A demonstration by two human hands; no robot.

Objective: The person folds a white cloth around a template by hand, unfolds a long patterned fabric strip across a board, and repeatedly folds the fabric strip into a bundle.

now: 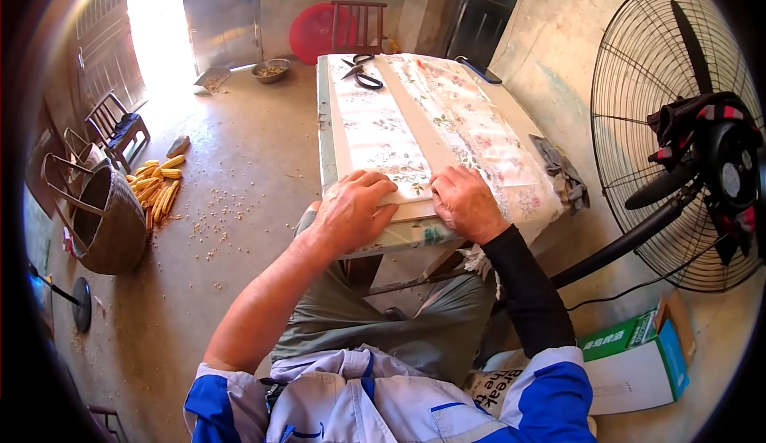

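Note:
A long strip of white floral cloth [379, 128] lies on a pale board [418, 128] on the table. My left hand [355, 208] presses on the near left end of the strip, its fingers bent over the edge. At the near right corner, my right hand [465, 202] has its fingers closed on the cloth edge. A second floral piece [487, 136] lies to the right of the board. Black-handled scissors [363, 73] rest at the far end of the strip.
A phone [481, 70] lies at the table's far right, a grey cloth [561, 173] at its right edge. A large fan [686, 140] stands at right above a green and white box [630, 363]. Corn cobs [159, 184] and a woven basket [112, 220] are on the floor at left.

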